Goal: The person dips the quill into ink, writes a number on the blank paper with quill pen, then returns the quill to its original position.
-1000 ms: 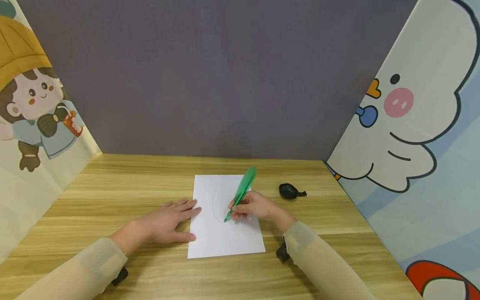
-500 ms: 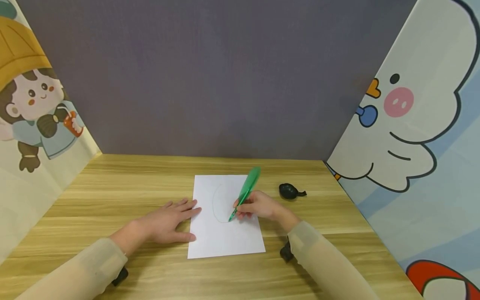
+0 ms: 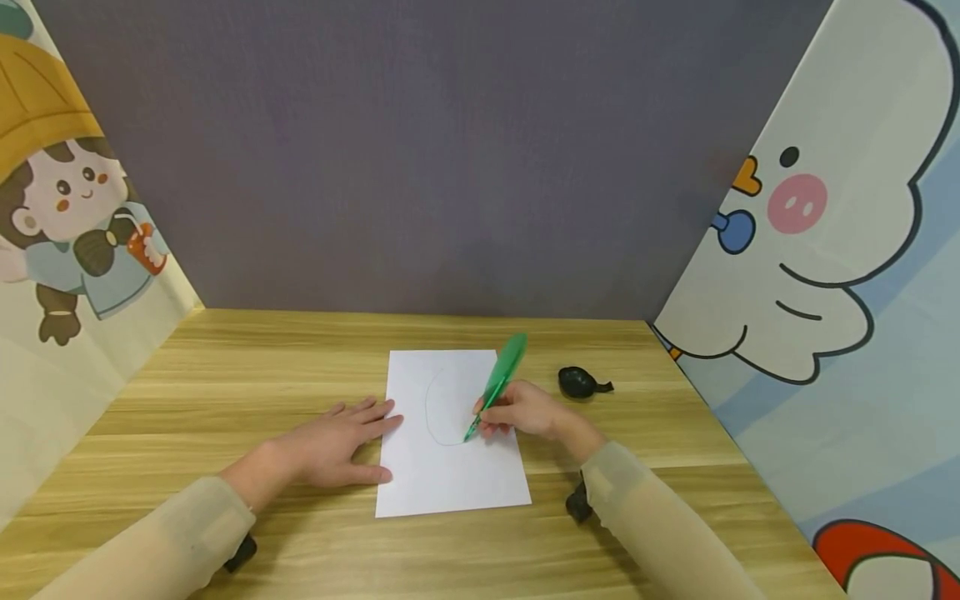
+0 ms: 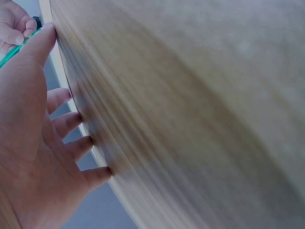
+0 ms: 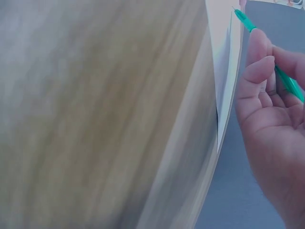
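Observation:
A white sheet of paper [image 3: 435, 479] lies on the wooden table, bearing a thin curved line like the left side and bottom of an oval. My right hand [image 3: 525, 408] pinches a green pen [image 3: 504, 367] with a wide leaf-shaped top; its tip meets the paper at the end of that line. In the right wrist view the pen's thin point [image 5: 244, 19] sticks out past the curled fingers. My left hand [image 3: 330, 446] rests with spread fingers across the sheet's left edge, thumb and fingertips on the paper. The left wrist view shows those fingers [image 4: 66, 124] pressing down.
To the right of the paper sits a small black round object with a short tail [image 3: 577, 382]. A dark grey panel [image 3: 420, 167] stands behind the wooden table [image 3: 262, 367]. Cartoon-printed walls rise at left and right.
My right hand has slid the pen a short way to the right, and the bottom of the drawn curve has grown longer. The left hand and paper have stayed in place.

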{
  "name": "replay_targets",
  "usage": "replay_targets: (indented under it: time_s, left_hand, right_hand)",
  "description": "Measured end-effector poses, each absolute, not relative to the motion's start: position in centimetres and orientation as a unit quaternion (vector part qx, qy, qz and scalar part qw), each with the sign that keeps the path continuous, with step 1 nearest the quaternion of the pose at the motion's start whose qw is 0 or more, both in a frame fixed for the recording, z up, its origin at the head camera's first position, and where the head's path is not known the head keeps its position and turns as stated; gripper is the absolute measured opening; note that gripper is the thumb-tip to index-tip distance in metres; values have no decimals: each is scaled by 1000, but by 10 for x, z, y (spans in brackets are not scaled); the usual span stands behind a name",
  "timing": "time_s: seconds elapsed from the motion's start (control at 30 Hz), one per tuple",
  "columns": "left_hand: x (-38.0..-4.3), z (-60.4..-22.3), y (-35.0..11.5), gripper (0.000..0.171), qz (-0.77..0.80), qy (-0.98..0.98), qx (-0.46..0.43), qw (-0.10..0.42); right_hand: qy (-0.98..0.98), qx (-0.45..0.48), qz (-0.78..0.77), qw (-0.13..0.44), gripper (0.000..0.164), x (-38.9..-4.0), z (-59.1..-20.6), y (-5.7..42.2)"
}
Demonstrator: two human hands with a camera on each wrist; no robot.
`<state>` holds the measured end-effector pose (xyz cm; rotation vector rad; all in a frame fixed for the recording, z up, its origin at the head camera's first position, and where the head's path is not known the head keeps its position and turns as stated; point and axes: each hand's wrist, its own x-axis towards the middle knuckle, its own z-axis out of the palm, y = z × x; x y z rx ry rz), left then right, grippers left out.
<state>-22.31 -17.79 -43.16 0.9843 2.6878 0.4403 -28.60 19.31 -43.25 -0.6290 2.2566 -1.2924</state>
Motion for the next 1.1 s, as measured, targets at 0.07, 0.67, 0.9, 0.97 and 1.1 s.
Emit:
replay_targets:
  time_s: [0.07,0.67,0.9,0.97,1.1]
  left_hand:
    - [-224,-432,-178,92,150,922,337,122]
    - [-225,-434,-178,93,148,922,336,121]
    - [-225,-434,-178,93,147,922,337,118]
    - [-225,-435,-178,94,146,922,337,117]
    - [-225,-435,-179,94,145,923,338,116]
  right_hand:
    - [823,-229,-468,228,21,-286,-433,194]
    - [821,-214,-478,228,21,-288,-433,203]
    - [820,-203,-482,231,19,-291,-436,204]
    - [820,-206,-482,231,20,-291,-436,204]
    - [820,-204,-483,229,21,-293,-437,205]
